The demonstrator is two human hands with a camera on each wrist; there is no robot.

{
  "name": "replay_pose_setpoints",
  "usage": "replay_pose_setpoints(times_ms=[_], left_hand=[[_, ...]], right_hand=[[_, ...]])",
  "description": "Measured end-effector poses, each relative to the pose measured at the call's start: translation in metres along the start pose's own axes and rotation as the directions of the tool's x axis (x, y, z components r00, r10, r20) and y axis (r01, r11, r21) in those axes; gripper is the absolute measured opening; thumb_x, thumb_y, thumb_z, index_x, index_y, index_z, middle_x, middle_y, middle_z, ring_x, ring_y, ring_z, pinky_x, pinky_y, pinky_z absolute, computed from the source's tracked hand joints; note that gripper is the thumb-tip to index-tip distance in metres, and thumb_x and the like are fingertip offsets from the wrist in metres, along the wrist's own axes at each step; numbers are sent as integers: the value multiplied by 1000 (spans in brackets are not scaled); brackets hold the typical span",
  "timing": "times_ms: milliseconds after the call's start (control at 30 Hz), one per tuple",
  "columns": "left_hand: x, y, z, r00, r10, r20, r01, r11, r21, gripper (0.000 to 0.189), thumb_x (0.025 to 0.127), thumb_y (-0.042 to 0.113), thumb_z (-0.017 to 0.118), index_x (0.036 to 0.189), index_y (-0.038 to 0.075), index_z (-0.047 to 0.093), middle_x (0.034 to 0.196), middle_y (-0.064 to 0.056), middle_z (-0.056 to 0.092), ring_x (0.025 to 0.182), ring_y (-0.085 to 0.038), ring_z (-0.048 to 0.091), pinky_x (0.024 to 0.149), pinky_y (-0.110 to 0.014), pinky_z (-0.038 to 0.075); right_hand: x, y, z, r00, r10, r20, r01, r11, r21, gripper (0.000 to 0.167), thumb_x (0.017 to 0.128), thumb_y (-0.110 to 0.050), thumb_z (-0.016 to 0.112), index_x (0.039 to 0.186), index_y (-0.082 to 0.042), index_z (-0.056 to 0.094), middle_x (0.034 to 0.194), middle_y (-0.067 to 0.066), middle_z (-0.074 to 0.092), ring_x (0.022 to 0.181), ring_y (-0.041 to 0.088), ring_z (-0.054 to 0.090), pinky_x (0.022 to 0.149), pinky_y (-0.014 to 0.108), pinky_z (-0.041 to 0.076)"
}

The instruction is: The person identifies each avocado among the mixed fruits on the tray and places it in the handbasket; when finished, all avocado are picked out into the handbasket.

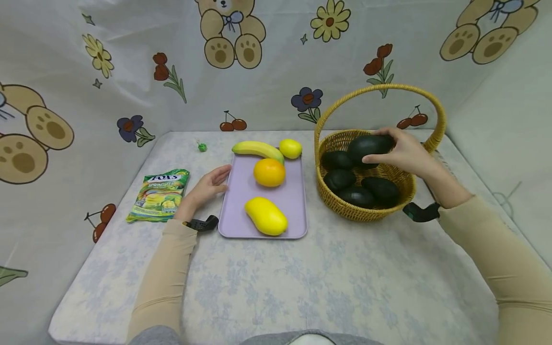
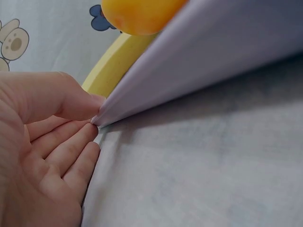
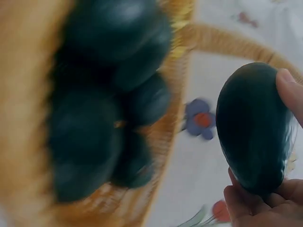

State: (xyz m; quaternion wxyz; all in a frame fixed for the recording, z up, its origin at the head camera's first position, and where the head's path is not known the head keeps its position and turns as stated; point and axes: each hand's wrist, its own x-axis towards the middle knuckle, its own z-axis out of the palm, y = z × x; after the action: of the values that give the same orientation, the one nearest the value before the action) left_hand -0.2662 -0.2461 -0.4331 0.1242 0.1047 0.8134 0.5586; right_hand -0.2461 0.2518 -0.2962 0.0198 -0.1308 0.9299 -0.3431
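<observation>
My right hand grips a dark green avocado above the wicker basket, under its arched handle. Several more avocados lie inside the basket. In the right wrist view the held avocado sits between thumb and fingers, apart from the others. At the left edge of the lilac tray, my left hand pinches the rim between thumb and fingers, as the left wrist view shows. A yellow mango, an orange, a banana and a lemon are on the tray.
A green candy bag lies left of my left hand. A small green object is at the back of the table. A patterned curtain hangs behind. The basket handle arches high over my right hand.
</observation>
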Motion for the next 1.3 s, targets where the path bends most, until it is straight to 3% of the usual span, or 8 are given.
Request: replay_pose_setpoints(times_ms=[200, 433, 767, 933, 1167, 1300], left_hand=[[0, 0, 1, 1000, 11, -5, -11, 1000, -11, 67, 90, -6, 53, 149, 6, 26, 153, -9, 25, 138, -22, 26, 112, -34, 24], [0, 2, 1, 1000, -6, 4, 6, 999, -50, 66, 90, -7, 53, 149, 5, 25, 153, -10, 24, 139, -23, 24, 113, -35, 22], [-13, 28, 5, 1000, -7, 18, 8, 999, -40, 65, 89, -10, 51, 148, -2, 22, 153, -17, 22, 139, -29, 22, 113, -38, 23], [-14, 29, 5, 1000, 4, 21, -2, 999, -53, 65, 89, -10, 51, 147, -3, 23, 152, -17, 22, 139, -29, 22, 113, -38, 22], [-3, 6, -1, 1000, 23, 7, -22, 999, -43, 66, 90, -7, 53, 148, 2, 24, 153, -13, 24, 139, -26, 24, 113, -36, 23], [-11, 21, 1, 999, 20, 31, -18, 999, -50, 65, 89, -10, 51, 147, -3, 22, 153, -18, 21, 139, -30, 22, 113, -39, 22]], right_hand=[[1, 26, 6, 999, 34, 39, -30, 996, -88, 82, 77, -45, 75, 135, 0, 40, 125, 22, 46, 105, 38, 48, 85, 56, 44], [5, 40, 18, 998, 27, 50, -19, 989, -147, 82, 75, -46, 77, 131, 4, 43, 124, 25, 46, 106, 40, 47, 86, 57, 42], [11, 54, 23, 996, 54, 74, -41, 986, -162, 84, 77, -46, 75, 130, 10, 42, 129, 30, 40, 111, 43, 42, 90, 60, 40], [14, 60, 24, 996, 54, 74, -41, 985, -168, 83, 77, -46, 75, 130, 10, 43, 130, 31, 39, 113, 44, 41, 91, 60, 38], [20, 64, 30, 996, 22, 85, -5, 980, -201, 82, 77, -41, 76, 127, 14, 43, 125, 33, 42, 110, 44, 43, 91, 59, 38], [22, 65, 33, 996, 4, 94, 18, 973, -228, 81, 77, -38, 77, 126, 16, 43, 125, 35, 42, 111, 47, 43, 92, 60, 38]])
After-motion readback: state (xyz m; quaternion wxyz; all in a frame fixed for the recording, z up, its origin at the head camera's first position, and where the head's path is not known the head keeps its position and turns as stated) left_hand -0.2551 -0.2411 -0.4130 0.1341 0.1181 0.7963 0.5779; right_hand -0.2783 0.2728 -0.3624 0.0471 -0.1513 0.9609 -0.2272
